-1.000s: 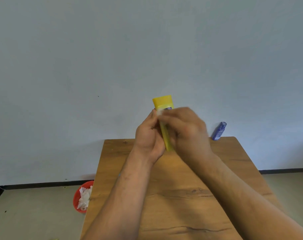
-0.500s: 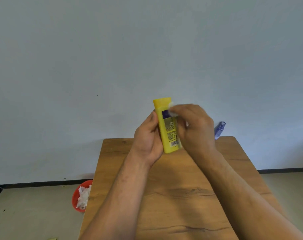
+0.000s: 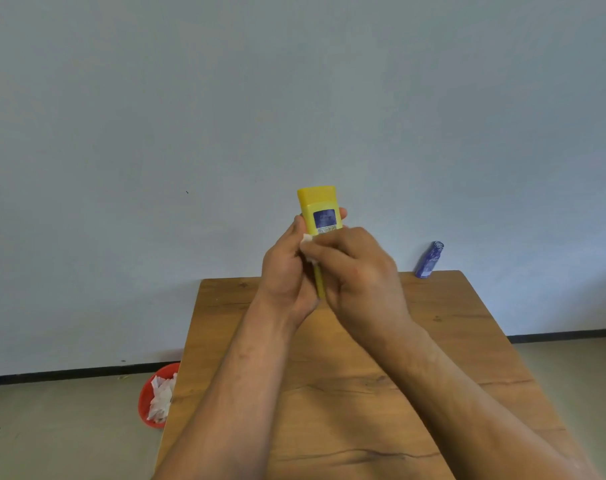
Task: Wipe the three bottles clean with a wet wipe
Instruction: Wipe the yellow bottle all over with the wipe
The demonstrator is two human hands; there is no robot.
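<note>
Yellow bottle (image 3: 320, 216) upright between both hands, left hand (image 3: 287, 268) gripping, right hand (image 3: 357, 271) pressing wipe (image 3: 306, 239)

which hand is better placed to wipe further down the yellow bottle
Right. The right hand holds the wet wipe against the yellow bottle; the left hand grips the bottle, probably busy steadying it.

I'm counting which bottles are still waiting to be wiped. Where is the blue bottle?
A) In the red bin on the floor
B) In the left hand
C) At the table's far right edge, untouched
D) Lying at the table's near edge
C: the blue bottle sits at the far right edge of the table, while the left hand grips the yellow bottle and the right hand holds a wet wipe against it.
</note>
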